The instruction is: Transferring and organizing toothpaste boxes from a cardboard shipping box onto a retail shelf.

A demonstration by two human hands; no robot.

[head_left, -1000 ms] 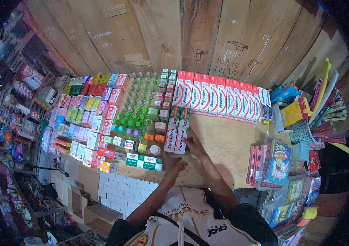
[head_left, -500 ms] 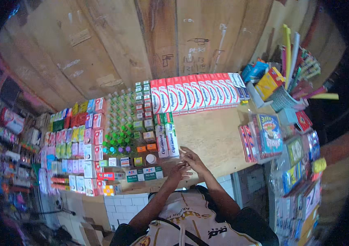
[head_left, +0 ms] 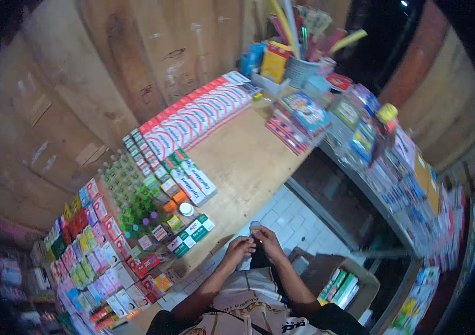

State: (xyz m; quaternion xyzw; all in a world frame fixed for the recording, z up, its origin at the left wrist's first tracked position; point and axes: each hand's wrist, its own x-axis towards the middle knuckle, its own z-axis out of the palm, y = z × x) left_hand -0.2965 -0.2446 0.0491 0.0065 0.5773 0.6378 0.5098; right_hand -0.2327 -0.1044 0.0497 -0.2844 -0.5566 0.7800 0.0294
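My left hand (head_left: pixel 239 249) and my right hand (head_left: pixel 268 241) meet in front of my body, past the front edge of the wooden counter (head_left: pixel 243 148). Both have bent, closed fingers, and the fingertips come together. Whatever is between them, if anything, is too small to make out. Nearest on the counter are green-and-white boxes (head_left: pixel 191 234), a white-capped jar (head_left: pixel 187 210) and two long toothpaste boxes (head_left: pixel 195 184). Neither hand touches these goods.
Red-and-white toothpaste boxes (head_left: pixel 195 120) line the wooden wall. Small green-capped bottles (head_left: pixel 131 195) and colourful packs (head_left: pixel 95 243) fill the left. Books (head_left: pixel 303 114) and a pot of stationery (head_left: pixel 301 71) stand at the far right. An open carton (head_left: pixel 354 273) sits on the tiled floor (head_left: pixel 282 209).
My view has swung to the right, showing more tiled floor and a carton. My hands, formerly over the counter's front edge, are now beyond it, still together, with the right fingers more curled.
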